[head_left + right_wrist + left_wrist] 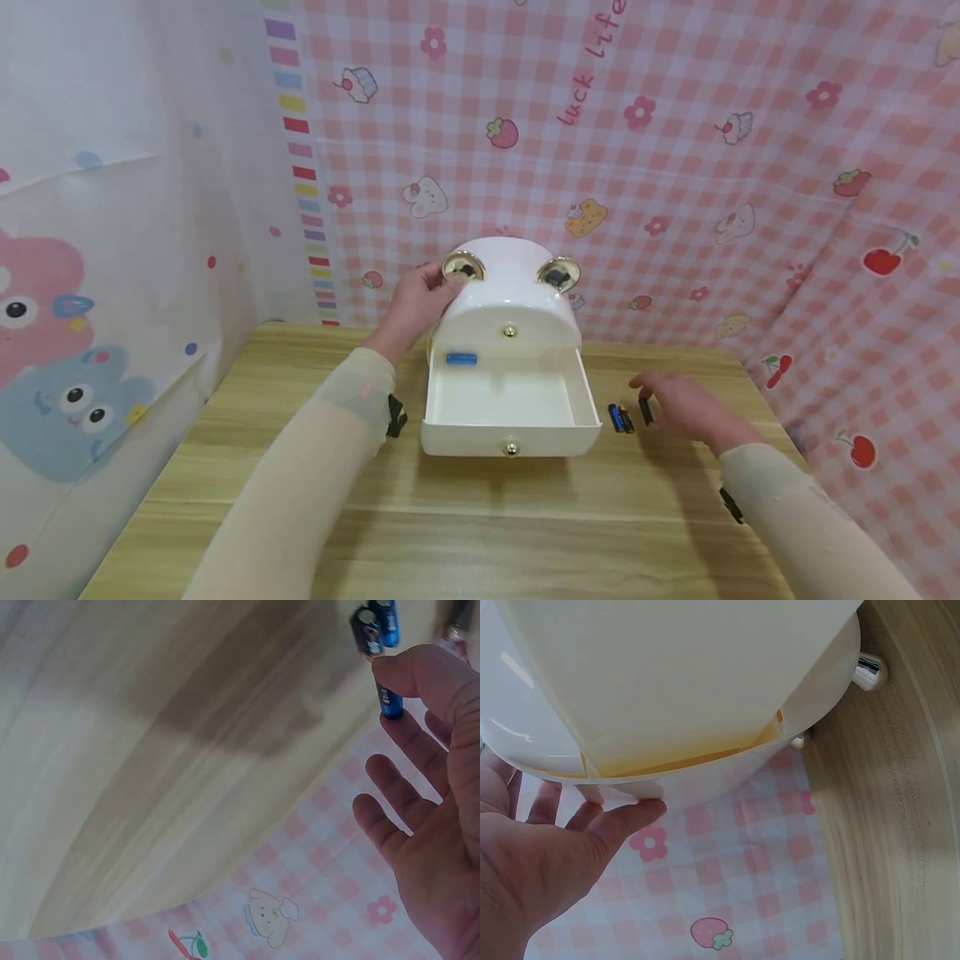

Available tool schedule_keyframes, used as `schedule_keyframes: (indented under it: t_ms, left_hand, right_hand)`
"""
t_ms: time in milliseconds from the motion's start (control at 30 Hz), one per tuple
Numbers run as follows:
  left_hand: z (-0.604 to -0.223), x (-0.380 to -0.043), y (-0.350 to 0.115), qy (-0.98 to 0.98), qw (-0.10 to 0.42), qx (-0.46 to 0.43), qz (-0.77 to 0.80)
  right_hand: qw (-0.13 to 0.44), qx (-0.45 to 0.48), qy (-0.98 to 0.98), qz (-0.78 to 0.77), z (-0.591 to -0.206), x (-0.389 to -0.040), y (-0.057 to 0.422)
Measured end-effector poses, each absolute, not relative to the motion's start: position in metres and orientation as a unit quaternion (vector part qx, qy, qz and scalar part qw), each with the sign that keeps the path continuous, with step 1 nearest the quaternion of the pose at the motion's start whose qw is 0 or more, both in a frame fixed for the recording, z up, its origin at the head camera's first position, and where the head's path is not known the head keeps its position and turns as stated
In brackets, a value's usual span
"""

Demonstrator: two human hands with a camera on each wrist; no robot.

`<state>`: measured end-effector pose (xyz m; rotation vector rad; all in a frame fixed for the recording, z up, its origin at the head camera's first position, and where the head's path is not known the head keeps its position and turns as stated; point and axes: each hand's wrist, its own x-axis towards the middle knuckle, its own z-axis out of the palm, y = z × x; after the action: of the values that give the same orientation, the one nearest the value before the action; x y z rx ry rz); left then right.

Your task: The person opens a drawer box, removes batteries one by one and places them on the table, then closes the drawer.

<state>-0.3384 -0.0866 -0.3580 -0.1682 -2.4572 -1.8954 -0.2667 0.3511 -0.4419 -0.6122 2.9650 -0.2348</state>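
A white tabletop drawer box with two gold-rimmed eyes stands at the table's back. Its lower drawer is pulled out, and one blue battery lies inside at the rear left. My left hand holds the box's left side near the left eye; in the left wrist view its fingers touch the side wall. Right of the drawer, my right hand pinches a dark and blue battery end to end between thumb and index finger. Beside it lie two more batteries.
The wooden table ends at a pink checked cloth behind and at the right. A white patterned cloth hangs at the left. The upper drawer with its gold knob is closed.
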Motion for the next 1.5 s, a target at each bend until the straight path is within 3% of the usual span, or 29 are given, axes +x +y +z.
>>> schedule_keyframes:
  t_ms: [633, 1500]
  left_hand:
    - [-0.358, -0.336, -0.086, -0.801, 0.03, -0.058, -0.596]
    - [-0.357, -0.336, -0.086, -0.797, 0.025, -0.056, -0.6]
  right_hand:
    - [0.051, -0.221, 0.97, -0.082, -0.463, -0.273, 0.35]
    - [0.085, -0.194, 0.974, -0.083, -0.465, -0.274, 0.342]
